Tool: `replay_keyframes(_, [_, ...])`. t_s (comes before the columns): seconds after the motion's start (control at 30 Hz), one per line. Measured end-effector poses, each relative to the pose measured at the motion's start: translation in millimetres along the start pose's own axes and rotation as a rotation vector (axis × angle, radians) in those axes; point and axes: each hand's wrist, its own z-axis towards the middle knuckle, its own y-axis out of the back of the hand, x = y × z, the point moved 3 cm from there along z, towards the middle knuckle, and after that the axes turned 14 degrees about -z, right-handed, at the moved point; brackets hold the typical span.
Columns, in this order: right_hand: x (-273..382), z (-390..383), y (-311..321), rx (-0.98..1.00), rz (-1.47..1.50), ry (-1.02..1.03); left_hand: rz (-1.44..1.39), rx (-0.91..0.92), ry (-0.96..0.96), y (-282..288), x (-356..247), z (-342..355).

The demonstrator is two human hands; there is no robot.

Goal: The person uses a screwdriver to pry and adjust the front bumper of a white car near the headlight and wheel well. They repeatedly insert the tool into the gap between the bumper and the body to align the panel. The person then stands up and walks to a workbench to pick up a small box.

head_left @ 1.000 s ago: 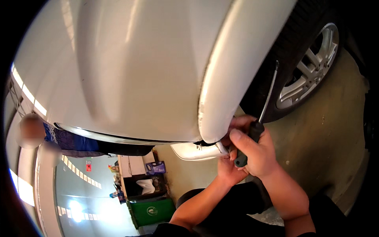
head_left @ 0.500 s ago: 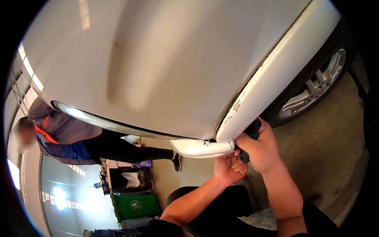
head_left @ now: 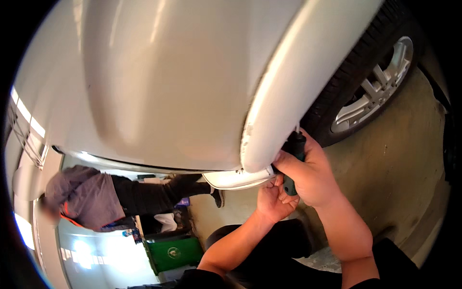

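My right hand point(head_left: 310, 171) wraps around the dark green and black handle of a screwdriver point(head_left: 292, 168). A short length of its metal shaft shows above the handle, beside the car's wheel-arch trim point(head_left: 284, 91); the tip is out of sight. To the left of it, my left hand point(head_left: 276, 200) has its fingers curled up close under the white bumper corner point(head_left: 238, 180). What those fingers hold, if anything, is hidden. Chipped paint marks the lower end of the arch trim, where it meets the bumper corner.
A large pale car panel point(head_left: 183, 82) fills the upper view. The wheel point(head_left: 375, 91) stands to the right of my hands. At the left, a person point(head_left: 96, 197) in a grey jacket is beyond the car, near a green bin point(head_left: 174, 254). My knee point(head_left: 284, 241) is below my hands.
The view has shifted, and the car panel and wheel appear differently placed. More of the screwdriver handle and its shaft now shows in my right hand. The person beyond the car has changed posture.
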Motion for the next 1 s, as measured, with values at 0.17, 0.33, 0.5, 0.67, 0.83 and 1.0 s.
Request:
replay_keyframes(0.17, [6.8, 7.3, 1.7, 0.114, 0.053, -0.076, 0.122, 0.007, -0.017, 10.2, -8.0, -4.6])
replay_keyframes(0.33, [4.5, 15.1, 10.6, 0.191, 0.010, -0.077, 0.379, 0.262, 0.025, 24.6, -15.9, -10.4])
replay_keyframes(0.5, [0.5, 22.5, 17.4, 0.295, 0.049, -0.049, 0.411, 0.229, -0.077, -17.9, 19.4, -14.2])
replay_keyframes(0.67, [5.8, 28.5, 29.2, 0.332, 0.017, 0.031, 0.628, 0.060, -0.333, -2.9, 12.9, -19.6])
replay_keyframes(0.83, [-3.5, 34.9, 33.1, 0.432, 0.025, 0.081, 0.617, 0.058, -0.567, -0.1, 7.3, -27.3])
replay_keyframes(1.0, [2.8, 36.3, 32.9, 0.396, -0.092, 0.151, 0.702, 0.103, -0.648, -15.4, 4.1, -27.9])
